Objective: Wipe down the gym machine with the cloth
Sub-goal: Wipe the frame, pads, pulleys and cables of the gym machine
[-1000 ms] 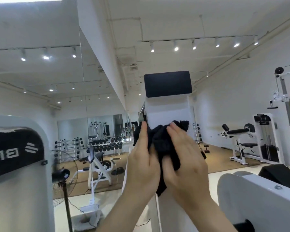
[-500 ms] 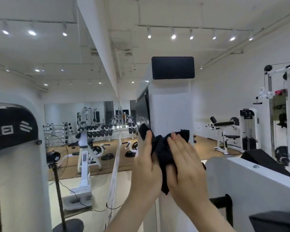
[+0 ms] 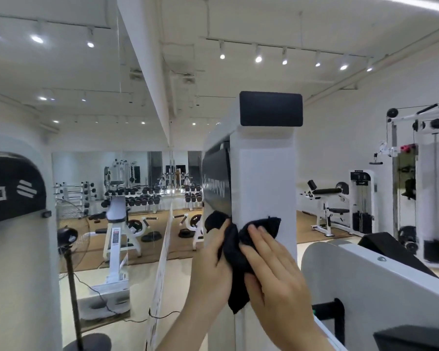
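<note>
The cloth (image 3: 233, 252) is black and bunched, and it is being pressed against the front face of the machine (image 3: 264, 178). It is wrapping round the machine's left front edge, with a tail hanging down. The left hand (image 3: 211, 269) is gripping it and the right hand (image 3: 271, 269) is pressing it with flat fingers. The machine is standing as a tall white column, carrying a black block on top and a dark lettered side panel.

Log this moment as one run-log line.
step: wipe white machine column | left hand: grips black cloth at its left edge | right hand: flat, presses cloth on front face | black top pad: untouched
</note>
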A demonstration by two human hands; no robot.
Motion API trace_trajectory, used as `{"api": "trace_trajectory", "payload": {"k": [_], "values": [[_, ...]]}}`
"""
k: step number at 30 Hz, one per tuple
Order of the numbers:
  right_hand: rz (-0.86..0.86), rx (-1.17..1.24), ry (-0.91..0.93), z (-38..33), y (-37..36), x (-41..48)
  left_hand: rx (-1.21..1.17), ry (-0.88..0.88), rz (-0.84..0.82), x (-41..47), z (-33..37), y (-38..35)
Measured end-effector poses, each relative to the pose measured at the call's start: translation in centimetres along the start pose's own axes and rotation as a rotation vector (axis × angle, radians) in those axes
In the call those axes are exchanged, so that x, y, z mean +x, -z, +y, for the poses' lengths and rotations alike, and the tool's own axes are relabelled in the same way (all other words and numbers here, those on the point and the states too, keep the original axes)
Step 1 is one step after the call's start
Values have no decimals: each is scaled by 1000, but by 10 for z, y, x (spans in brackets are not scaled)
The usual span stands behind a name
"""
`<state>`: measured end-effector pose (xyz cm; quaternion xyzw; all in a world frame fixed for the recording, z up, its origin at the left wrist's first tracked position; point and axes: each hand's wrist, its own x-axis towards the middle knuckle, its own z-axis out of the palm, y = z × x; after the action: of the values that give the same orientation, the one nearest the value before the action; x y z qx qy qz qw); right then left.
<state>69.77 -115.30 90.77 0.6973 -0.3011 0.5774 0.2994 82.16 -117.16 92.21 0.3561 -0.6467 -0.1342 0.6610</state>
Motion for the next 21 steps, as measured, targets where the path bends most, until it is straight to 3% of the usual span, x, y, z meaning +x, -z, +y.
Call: {"api": "trace_trajectory", "payload": {"k": [3, 6, 8, 12, 14, 18, 21], "values": [[192, 78, -37, 2, 12, 35, -35, -141, 116, 10, 37, -3], [412, 51, 70, 6, 25, 103, -35, -564, 299, 48, 90, -7], [393, -17, 105, 13, 31, 146, 19, -718, 321, 87, 120, -3], [-87, -158, -24, 42, 44, 203, 111, -460, 131, 144, 147, 5], [-178, -128, -42, 50, 53, 226, 44, -310, 17, 163, 148, 12], [-480, 80, -194, 53, 60, 288, 187, -142, 13, 208, 149, 21], [-768, -21, -216, 64, 50, 320, 287, -15, -16, 242, 136, 20]]}}
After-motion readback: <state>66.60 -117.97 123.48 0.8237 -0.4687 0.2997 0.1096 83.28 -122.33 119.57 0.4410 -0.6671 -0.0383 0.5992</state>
